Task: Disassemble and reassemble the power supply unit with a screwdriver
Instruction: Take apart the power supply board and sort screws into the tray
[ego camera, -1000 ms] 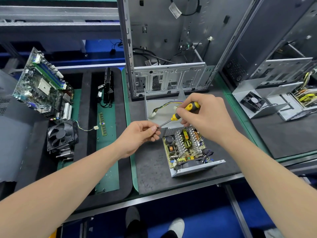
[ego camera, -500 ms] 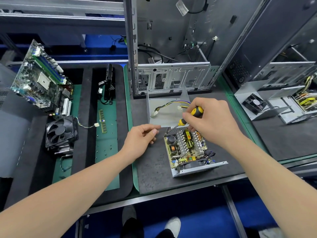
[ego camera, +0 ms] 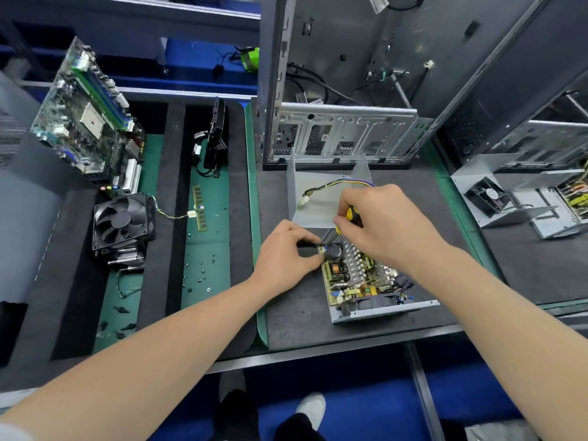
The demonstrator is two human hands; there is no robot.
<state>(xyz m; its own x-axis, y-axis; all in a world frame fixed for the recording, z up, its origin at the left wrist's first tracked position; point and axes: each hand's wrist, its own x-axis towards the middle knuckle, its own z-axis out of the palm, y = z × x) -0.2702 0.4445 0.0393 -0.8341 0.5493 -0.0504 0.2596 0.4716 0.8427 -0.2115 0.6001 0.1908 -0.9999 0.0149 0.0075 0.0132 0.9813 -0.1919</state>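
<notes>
— How were my fingers?
— Your right hand (ego camera: 388, 227) had them curled round the yellow-and-black screwdriver (ego camera: 351, 214), its shaft hidden. Your left hand (ego camera: 283, 256) had thumb and forefinger curled together at the far left corner of the power supply unit (ego camera: 359, 275). I couldn't tell whether they pinched anything.
— And the unit?
— It sat open-topped on the dark mat (ego camera: 318, 323), board and heatsink fins bare. A grey metal cover (ego camera: 318, 198) lay just behind it, with a computer case (ego camera: 337, 132) beyond. A cooling fan (ego camera: 122, 221) and loose screws (ego camera: 203, 272) sat well to its left.
</notes>
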